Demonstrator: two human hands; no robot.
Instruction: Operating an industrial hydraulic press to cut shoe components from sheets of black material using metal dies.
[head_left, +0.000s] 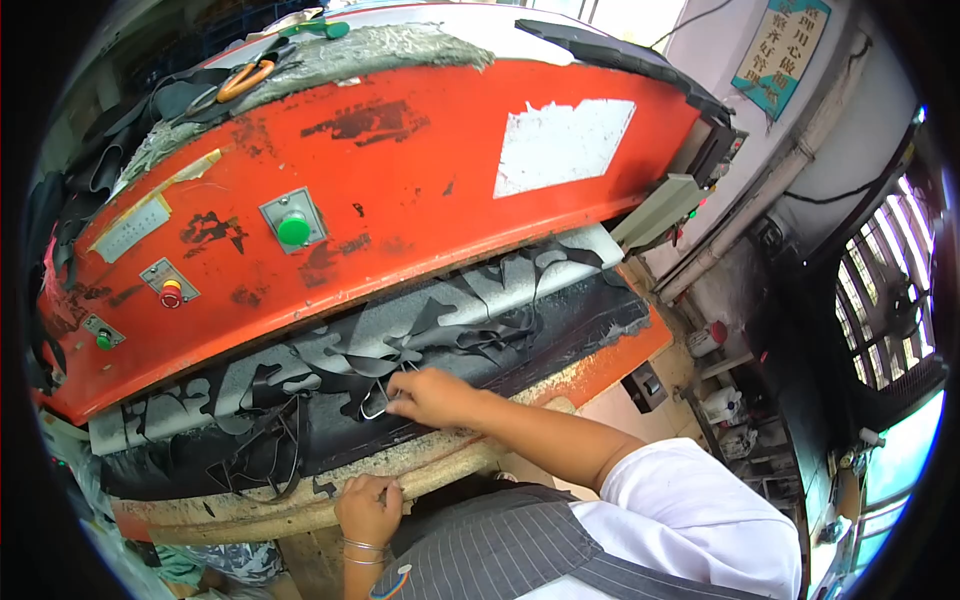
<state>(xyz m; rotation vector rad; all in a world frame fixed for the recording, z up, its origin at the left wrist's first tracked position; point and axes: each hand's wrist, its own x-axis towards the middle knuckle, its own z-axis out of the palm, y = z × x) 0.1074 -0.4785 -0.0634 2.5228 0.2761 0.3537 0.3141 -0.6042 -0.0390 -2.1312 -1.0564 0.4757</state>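
My right hand point(430, 398) reaches over the black sheet material point(350, 428), its fingers closed on a thin, bright metal cutting die point(374, 403) with a curved outline; part of it is hidden behind the fingers. Nearer to me, my left hand point(368, 510) rests by the worn front ledge point(440, 462) with its fingers curled. A small dark bit shows at those fingertips, too small to name. Black cut-out scraps point(455, 310) with curved edges lie tangled across the pale cutting board point(390, 325) and the black sheet, just beyond my right hand.
The red-orange press beam point(400, 190) spans above the board, with a green button point(293, 229) and a red stop knob point(171, 293) on its front. Orange-handled scissors point(246, 79) and black strips lie on top. Shelves with bottles point(722, 406) stand at the right.
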